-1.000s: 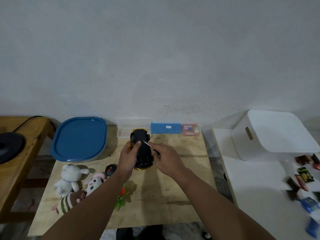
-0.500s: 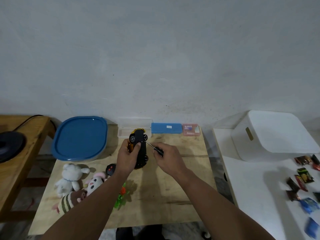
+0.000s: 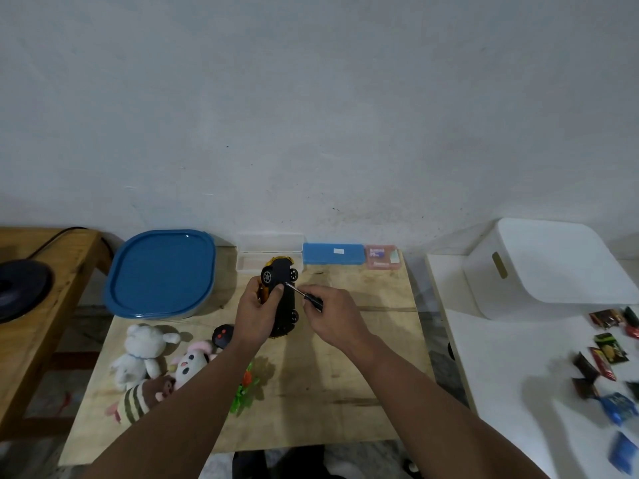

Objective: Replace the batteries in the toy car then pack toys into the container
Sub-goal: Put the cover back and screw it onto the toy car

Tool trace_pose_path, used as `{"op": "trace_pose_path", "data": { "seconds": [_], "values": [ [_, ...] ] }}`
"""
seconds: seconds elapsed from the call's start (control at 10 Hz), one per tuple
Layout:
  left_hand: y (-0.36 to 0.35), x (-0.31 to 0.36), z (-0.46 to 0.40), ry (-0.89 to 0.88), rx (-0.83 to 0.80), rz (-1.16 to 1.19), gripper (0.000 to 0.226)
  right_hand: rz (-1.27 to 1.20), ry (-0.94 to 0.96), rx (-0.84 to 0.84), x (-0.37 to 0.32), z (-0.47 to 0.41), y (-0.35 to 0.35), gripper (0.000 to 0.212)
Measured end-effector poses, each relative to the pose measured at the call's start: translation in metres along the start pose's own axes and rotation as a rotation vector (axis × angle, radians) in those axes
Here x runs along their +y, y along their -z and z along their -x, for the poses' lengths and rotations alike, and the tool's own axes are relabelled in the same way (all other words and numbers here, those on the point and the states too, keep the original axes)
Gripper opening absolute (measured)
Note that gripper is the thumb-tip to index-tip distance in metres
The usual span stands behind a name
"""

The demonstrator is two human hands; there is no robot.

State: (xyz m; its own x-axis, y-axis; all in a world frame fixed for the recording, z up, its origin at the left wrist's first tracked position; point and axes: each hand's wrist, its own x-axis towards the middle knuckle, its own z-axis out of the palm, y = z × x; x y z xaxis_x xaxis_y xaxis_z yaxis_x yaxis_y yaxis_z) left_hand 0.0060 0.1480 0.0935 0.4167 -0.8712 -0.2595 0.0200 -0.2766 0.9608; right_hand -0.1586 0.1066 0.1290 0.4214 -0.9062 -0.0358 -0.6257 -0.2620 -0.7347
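— Since a second ago we've tipped the black-and-yellow toy car (image 3: 281,299) more onto its side; our left hand (image 3: 257,312) grips it above the pale wooden table (image 3: 345,392).

— Right hand (image 3: 332,312) pinches the small black-handled screwdriver (image 3: 306,296), tip at the underside. We judge we're early: cover apparently on, plush toys (image 3: 145,354) unpacked, blue-lidded container (image 3: 160,273) closed.

Black-and-yellow toy car (image 3: 281,299), blue container lid (image 3: 160,273), white bear (image 3: 140,354), striped plush (image 3: 133,402)
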Motion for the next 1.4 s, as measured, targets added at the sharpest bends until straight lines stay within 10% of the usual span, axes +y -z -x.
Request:
{"op": "trace_pose_path", "data": {
  "seconds": [1.4],
  "values": [
    [0.0, -0.006, -0.007, 0.036, 0.005, 0.033, 0.013, 0.053, -0.038, -0.052, -0.003, -0.016, 0.004, 0.02]
  ]
}}
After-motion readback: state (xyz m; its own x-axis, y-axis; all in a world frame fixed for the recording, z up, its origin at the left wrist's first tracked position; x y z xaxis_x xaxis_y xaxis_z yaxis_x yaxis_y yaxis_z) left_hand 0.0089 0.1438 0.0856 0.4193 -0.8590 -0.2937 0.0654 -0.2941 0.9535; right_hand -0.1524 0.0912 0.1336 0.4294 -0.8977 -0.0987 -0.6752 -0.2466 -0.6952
